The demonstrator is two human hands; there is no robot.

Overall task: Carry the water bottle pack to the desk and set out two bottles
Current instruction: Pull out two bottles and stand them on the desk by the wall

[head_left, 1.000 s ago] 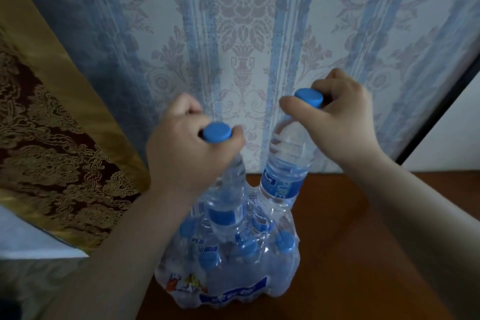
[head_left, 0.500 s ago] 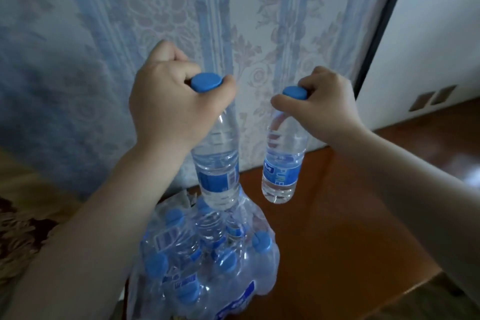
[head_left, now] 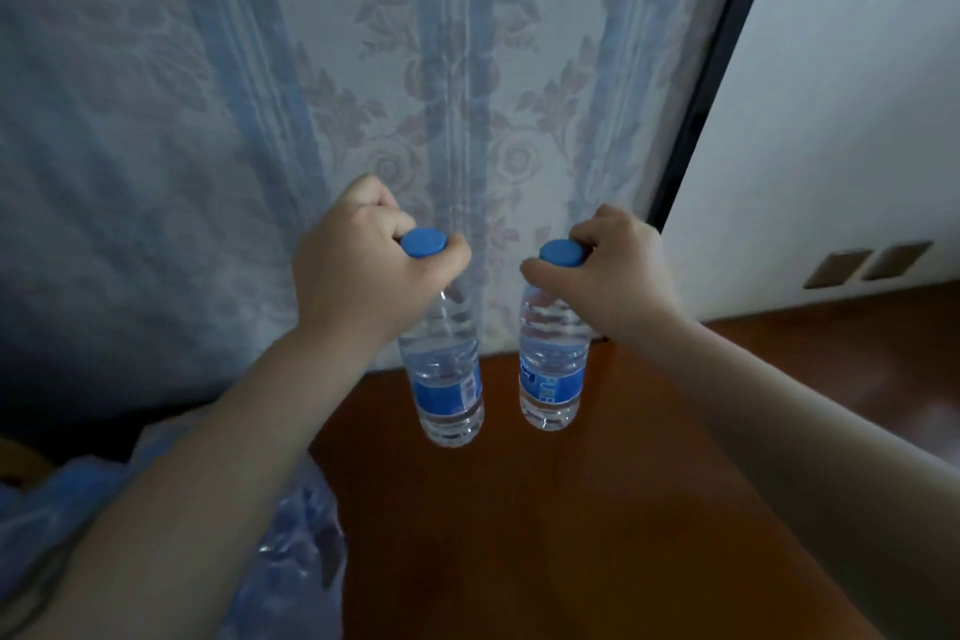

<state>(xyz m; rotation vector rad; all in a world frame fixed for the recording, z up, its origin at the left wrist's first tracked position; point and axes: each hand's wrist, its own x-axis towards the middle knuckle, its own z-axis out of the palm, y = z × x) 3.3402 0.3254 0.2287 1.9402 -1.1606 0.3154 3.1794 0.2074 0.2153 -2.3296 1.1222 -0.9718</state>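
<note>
- Step in hand, as I judge it: standing both bottles on the reddish-brown wooden desk [head_left: 545, 509]. Lower them straight down, bases flat, and let go only once each one stands steady.
- The left hand [head_left: 358, 270] is clamped round the neck of a clear plastic water bottle with a blue cap and blue label [head_left: 447, 379], near the desk's back edge.
- The right hand [head_left: 613, 270] is clamped on a second clear blue-capped bottle [head_left: 553, 369], just beside the first one, not touching it.
- Both forearms reach forward, knuckles up; bottles hang upright. Whether their bases touch the desk I cannot tell.
- The shrink-wrapped plastic bottle pack [head_left: 291, 535] sits at the desk's left end, blurred.

Dark wooden desk [head_left: 545, 535] — plastic-wrapped bottle pack [head_left: 296, 551] at its left edge.
</note>
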